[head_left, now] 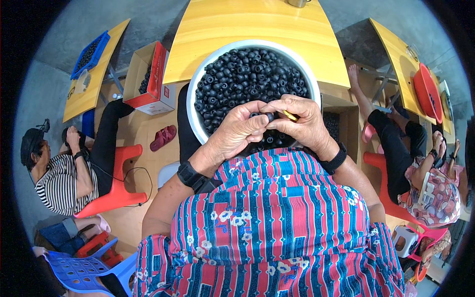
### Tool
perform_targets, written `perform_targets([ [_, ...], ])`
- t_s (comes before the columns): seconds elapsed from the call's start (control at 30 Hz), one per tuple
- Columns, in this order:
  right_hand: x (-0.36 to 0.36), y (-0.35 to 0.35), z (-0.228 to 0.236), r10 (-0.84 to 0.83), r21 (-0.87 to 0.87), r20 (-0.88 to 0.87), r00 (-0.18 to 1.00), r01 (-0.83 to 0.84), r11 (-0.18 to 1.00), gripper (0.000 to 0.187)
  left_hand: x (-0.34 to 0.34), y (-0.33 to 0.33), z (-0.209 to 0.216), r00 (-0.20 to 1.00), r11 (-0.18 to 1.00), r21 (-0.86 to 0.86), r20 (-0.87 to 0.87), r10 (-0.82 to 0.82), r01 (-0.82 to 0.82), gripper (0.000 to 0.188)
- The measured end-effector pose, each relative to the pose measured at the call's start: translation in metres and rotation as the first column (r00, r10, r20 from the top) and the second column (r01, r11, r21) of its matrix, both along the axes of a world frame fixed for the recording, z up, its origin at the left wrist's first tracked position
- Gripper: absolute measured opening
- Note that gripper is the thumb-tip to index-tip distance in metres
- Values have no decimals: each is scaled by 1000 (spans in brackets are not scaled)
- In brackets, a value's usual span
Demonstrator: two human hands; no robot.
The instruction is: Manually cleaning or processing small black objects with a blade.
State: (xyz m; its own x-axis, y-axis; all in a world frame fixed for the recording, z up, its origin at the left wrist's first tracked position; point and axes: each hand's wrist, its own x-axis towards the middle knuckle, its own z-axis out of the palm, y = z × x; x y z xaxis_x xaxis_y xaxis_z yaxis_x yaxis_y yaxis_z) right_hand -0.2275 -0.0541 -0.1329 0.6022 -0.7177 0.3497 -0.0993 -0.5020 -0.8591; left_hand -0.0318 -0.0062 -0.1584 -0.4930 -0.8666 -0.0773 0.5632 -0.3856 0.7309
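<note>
A glossy yellow wooden table (257,29) stretches far ahead of you on a grey concrete floor; near you sits a round white bowl (194,101) heaped with small black rubbery rings (247,74); your left hand (237,131) pinches one black ring (269,117) at the bowl's near rim; your right hand (302,119) curls closed around a small yellow piece (290,116).

A yellow wooden table (257,29) stands in front, its top bare apart from a metal cup (298,2) at its far edge. A white bowl (198,89) full of small black rings (247,74) overlaps the table's near edge; whether it rests on the table cannot be told. To the left, another yellow table (89,84) carries a blue tray (89,54). To the right, a third table (396,59) carries a red basin (428,91).
</note>
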Motion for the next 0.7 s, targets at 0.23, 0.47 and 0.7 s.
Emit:
perform_targets([
  [0.23,4,-1,-8,-15,-62,28,999,16,998,31,4,1,-5,996,998,54,-86,-28,33,34],
  [0.47,4,5,2,-140,-66,93,986,146,987,25,1,4,1,990,994,105,-136,41,-27,22],
  [0.7,2,9,6,-134,-296,-169,976,79,952,24,0,4,4,982,996,73,-181,58,-46,24],
])
